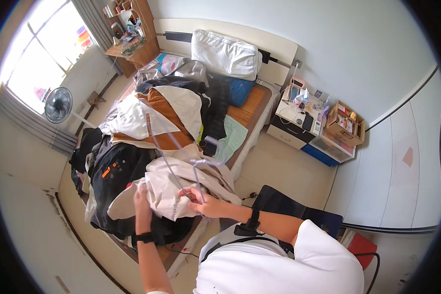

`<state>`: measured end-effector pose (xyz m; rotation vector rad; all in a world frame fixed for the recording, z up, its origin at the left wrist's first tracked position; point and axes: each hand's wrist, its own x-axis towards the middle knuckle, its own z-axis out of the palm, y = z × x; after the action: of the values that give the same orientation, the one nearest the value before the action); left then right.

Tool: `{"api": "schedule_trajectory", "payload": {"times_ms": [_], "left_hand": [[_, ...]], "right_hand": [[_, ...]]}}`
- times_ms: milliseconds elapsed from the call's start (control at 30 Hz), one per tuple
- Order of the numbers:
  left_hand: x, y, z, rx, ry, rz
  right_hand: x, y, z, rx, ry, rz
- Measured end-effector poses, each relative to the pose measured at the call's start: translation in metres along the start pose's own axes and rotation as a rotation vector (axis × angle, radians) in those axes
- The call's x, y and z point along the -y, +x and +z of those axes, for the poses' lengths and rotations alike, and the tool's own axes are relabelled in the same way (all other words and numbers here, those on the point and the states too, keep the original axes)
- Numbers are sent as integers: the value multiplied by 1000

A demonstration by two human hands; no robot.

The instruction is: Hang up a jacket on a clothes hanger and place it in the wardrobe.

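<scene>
A pale lavender clothes hanger (196, 177) is in my right hand (204, 202), its fingers closed around the thin frame. The hanger's hook end points up and to the right, over the bed. My left hand (142, 203) grips the edge of a beige garment (169, 183), which spreads across the near part of the bed and reaches under the hanger. Dark print shows on the beige cloth close to my right hand. Just left of it lies a black garment (120, 161) with orange patches. Beyond is a white and brown jacket (174, 110).
Clothes pile over most of the bed (256, 109), with a white pillow (225, 54) at its head. A nightstand (286, 128) and a cardboard box (345, 122) stand to the right. A fan (59, 105) is by the window; a dark chair (279, 203) is near my right arm.
</scene>
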<state>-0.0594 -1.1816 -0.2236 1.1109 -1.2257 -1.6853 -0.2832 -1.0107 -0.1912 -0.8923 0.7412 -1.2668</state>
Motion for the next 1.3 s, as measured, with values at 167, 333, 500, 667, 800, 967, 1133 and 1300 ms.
{"api": "schedule_trajectory", "payload": {"times_ms": [167,333,500,667,800,967,1133,1300], "left_hand": [[-102,-63,33,-178,651,370],[-146,-165,74,51,864,417],[-136,-215,96,496,986,606],[-120,-249,95,571,974,555],[-113,-268,91,555,916,544],[-105,-301,78,285,838,495],[-78,-338,56,-21,744,522],[-23,-372,34,-229,543,379]], "right_hand": [[-9,-3,-21,-193,257,392],[-12,8,-24,-252,539,706],[-13,21,0,26,694,468],[-33,31,23,85,730,545],[-42,38,53,119,538,496],[-10,27,70,106,396,416],[43,3,53,30,99,107],[128,17,0,60,-112,121]]}}
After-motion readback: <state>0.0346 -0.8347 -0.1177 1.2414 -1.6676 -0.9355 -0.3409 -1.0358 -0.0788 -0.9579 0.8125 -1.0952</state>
